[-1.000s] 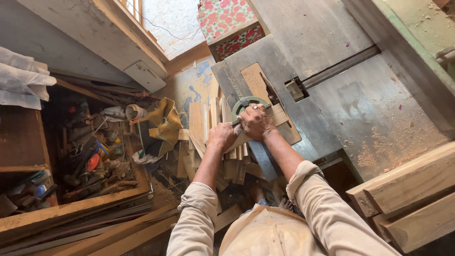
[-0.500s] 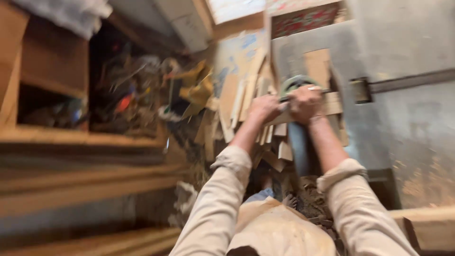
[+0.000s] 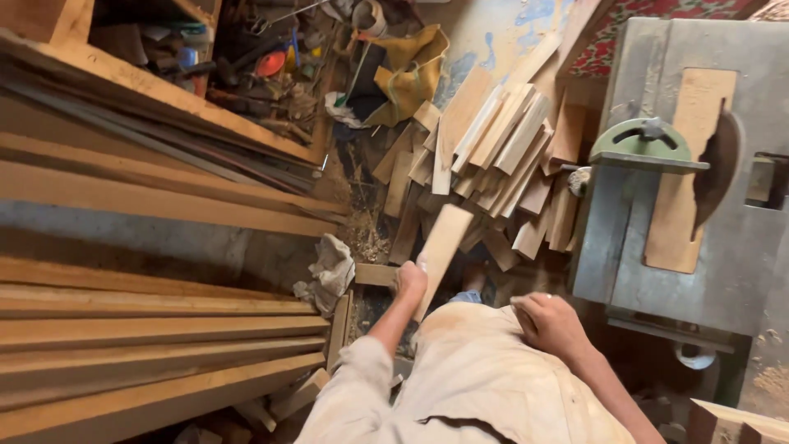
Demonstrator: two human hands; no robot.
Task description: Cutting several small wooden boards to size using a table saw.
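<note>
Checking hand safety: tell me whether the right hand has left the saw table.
Yes. The right hand came off the saw table, back toward the body.

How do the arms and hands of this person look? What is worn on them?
Both arms wear long, loose sleeves of pale beige cloth, dusty and creased, ending at the wrists. The left hand and right hand are bare: no gloves, and no rings or watch that I can see.

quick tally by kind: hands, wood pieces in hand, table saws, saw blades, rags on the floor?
Hands: 2, left hand and right hand
Wood pieces in hand: 1, short board in the left hand
Table saws: 1
Saw blades: 1
Rags on the floor: 1, white
Total: 6
</note>
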